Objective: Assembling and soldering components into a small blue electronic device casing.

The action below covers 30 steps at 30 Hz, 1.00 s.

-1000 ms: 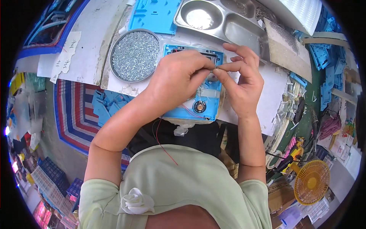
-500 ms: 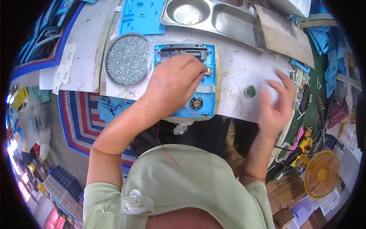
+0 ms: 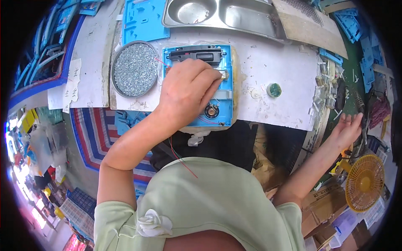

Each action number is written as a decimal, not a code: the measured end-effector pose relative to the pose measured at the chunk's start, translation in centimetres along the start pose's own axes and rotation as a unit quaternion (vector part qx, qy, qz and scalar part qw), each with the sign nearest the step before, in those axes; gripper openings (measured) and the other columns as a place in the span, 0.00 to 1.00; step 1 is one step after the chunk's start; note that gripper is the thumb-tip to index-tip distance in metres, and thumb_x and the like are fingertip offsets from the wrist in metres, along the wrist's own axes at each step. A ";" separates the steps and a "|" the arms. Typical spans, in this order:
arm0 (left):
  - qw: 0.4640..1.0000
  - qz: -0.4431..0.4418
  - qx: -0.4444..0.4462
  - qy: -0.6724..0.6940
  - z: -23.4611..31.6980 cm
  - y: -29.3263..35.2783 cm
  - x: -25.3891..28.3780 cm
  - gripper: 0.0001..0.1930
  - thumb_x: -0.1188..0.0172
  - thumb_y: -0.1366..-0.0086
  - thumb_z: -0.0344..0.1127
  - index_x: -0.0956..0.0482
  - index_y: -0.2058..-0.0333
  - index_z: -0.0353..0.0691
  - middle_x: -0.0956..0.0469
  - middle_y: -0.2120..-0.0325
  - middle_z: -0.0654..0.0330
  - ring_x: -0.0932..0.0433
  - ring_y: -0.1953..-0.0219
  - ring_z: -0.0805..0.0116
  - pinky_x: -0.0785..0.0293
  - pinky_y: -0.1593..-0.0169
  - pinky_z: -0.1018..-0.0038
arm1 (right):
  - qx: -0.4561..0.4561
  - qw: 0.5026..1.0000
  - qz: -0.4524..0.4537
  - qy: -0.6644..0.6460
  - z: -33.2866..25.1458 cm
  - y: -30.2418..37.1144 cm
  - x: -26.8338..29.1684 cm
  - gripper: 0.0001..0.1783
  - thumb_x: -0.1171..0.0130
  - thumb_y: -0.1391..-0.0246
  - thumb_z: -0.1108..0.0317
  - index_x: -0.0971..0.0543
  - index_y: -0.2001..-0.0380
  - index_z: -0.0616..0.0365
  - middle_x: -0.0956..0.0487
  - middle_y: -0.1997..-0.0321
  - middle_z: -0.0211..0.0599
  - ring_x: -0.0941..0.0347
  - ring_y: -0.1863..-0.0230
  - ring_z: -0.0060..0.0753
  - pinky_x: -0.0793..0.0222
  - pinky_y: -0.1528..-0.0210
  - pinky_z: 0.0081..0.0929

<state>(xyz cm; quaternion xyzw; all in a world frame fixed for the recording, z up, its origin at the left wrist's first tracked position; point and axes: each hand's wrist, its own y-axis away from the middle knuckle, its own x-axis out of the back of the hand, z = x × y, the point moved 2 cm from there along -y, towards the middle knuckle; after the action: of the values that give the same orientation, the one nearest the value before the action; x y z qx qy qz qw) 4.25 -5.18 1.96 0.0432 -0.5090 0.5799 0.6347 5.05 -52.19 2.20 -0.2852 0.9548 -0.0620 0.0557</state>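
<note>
A blue plastic casing lies open on the table, with a black part along its far side and a small round speaker near its front. My left hand reaches over it, fingers drawn together and pointing down beside a small silvery metal part. What its fingertips grip is hidden beneath the hand. Thin red and green wires hang from under my left wrist toward my lap. Off to the right, past the table edge, my right hand is open, its fingers close to a dark coiled cord.
Left of the casing stands a round tray of small screws. A steel compartment tray and another blue plastic panel lie at the back. To the right sits a small green-filled pot. A yellow fan stands at lower right.
My right hand has swung from above the table out to the right, beyond its edge. My left hand stays over the casing. The whole view has shifted slightly.
</note>
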 end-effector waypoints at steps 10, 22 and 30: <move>0.998 -0.019 0.020 -0.049 -0.3 -0.2 0.2 0.12 0.27 0.50 0.27 0.16 0.66 0.43 0.24 0.60 0.62 0.26 0.58 0.61 0.38 0.53 0.65 | 0.163 0.985 0.058 -0.022 -4.6 1.7 5.9 0.08 0.39 0.36 0.67 0.24 0.66 0.59 0.28 0.75 0.31 0.34 0.74 0.23 0.29 0.67 0.27; 0.998 -0.038 0.022 -0.051 -0.4 -0.4 -0.2 0.11 0.27 0.50 0.27 0.15 0.66 0.43 0.25 0.60 0.61 0.28 0.59 0.60 0.38 0.54 0.66 | 0.090 0.875 -0.476 -0.016 -1.8 19.7 -7.4 0.15 0.30 0.46 0.73 0.22 0.58 0.65 0.30 0.75 0.28 0.40 0.76 0.17 0.51 0.74 0.19; 0.997 -0.039 0.026 -0.054 -0.4 -0.3 -0.2 0.12 0.27 0.50 0.27 0.16 0.66 0.43 0.25 0.61 0.61 0.29 0.60 0.61 0.38 0.55 0.66 | 0.144 0.838 -0.526 -0.025 -1.0 20.5 -9.5 0.17 0.27 0.49 0.74 0.21 0.58 0.63 0.31 0.80 0.25 0.44 0.81 0.17 0.52 0.77 0.19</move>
<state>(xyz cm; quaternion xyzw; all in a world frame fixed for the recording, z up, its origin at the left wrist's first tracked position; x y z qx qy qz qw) 4.75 -5.16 1.81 0.1107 -0.5253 0.5643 0.6272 1.76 -29.83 0.82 -0.7347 0.6396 -0.2119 0.0796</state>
